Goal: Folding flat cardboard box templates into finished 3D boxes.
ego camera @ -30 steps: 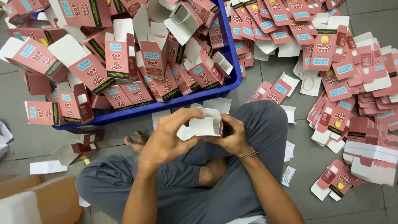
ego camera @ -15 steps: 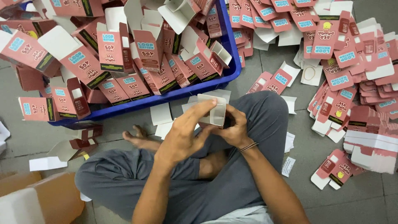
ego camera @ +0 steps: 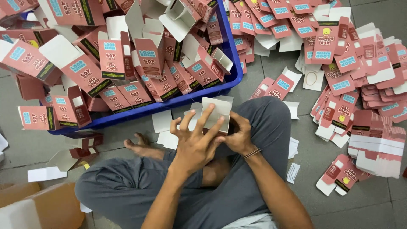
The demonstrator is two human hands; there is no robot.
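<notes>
Both hands grip one part-folded carton (ego camera: pixel 217 113) above the lap, left hand (ego camera: pixel 196 142) fingers spread on its flap, right hand (ego camera: pixel 238 135) clamped behind; blue crate (ego camera: pixel 220 87) overflows with folded cartons, flat blanks (ego camera: pixel 339 55) remain.

Bright, even light, soft shadows, sharp w/ slight edge distortion

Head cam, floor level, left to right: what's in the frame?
Brown cardboard box → blue crate heaped with folded pink cartons → left hand → small carton held in both hands → right hand → rubber band on a white flap → stack of flat pink cartons.
</notes>
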